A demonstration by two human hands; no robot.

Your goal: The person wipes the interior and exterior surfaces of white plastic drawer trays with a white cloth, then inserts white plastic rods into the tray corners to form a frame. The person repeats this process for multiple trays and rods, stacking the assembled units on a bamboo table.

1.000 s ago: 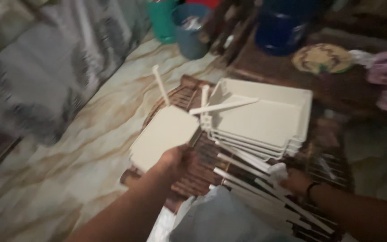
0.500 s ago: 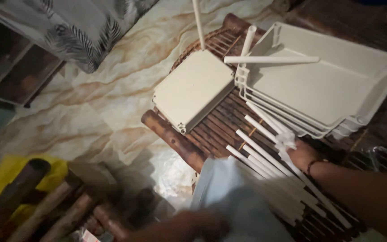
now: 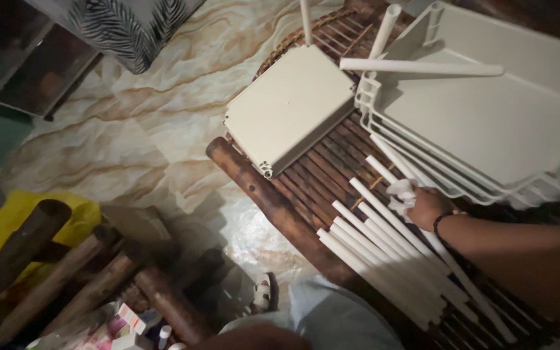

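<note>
One hand only was clear to me: the right hand (image 3: 426, 206) sat closed on a crumpled white cloth (image 3: 402, 193), pressing it against the white tubes (image 3: 384, 259) laid side by side on the slatted wooden counter (image 3: 306, 188). Compared with half a second back it hadn't shifted; the view had swung left and down instead. The left hand, which earlier reached over the square panel (image 3: 291, 107), had dropped away; only a dark blur showed at the bottom edge, so I couldn't tell its grip. I judged the wiping was ongoing, one-handed. Just beyond the cloth stood the stack of shallow white trays (image 3: 487, 123), holding nothing except loose tubes lying across the rim. At the floor, lower left, a few small cartons and a bottle (image 3: 163, 334) lay beside dark logs (image 3: 53, 272) and something yellow (image 3: 8, 214).
</note>
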